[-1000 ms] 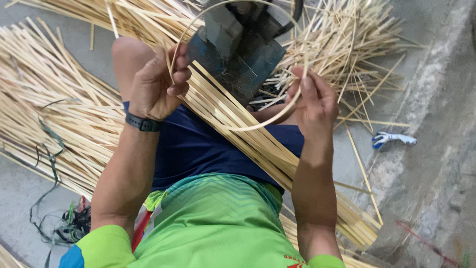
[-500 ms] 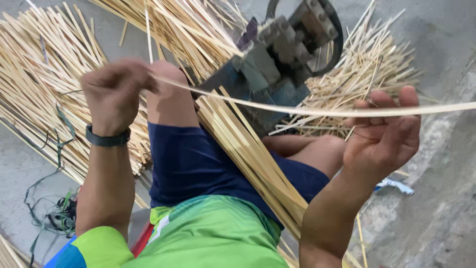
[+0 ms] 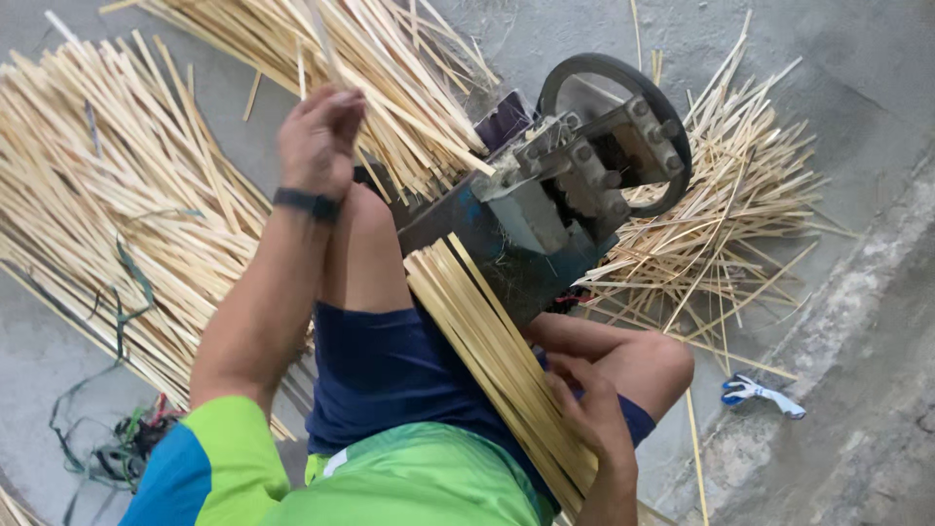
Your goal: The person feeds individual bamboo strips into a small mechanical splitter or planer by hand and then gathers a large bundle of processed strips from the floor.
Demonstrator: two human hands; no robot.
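The bundle of bamboo strips (image 3: 497, 360) lies across the lap, running from 5 o'clock up to the dark machine (image 3: 565, 205) at 1 o'clock. The right hand (image 3: 589, 409) presses flat on it, and the left hand (image 3: 321, 136), at 11 o'clock, is pinched around one strip (image 3: 390, 97). If the flat hand eases, the bundle could slide off the thigh, and fingers near the one black wheel (image 3: 623, 107) risk a nip; two hands, one machine, strips too many to count.

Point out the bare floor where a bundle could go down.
Bare concrete lies lower left between the bamboo strip pile and the green cords, and right of the splitting machine near the blue-white glove. Elsewhere strips crowd the floor.
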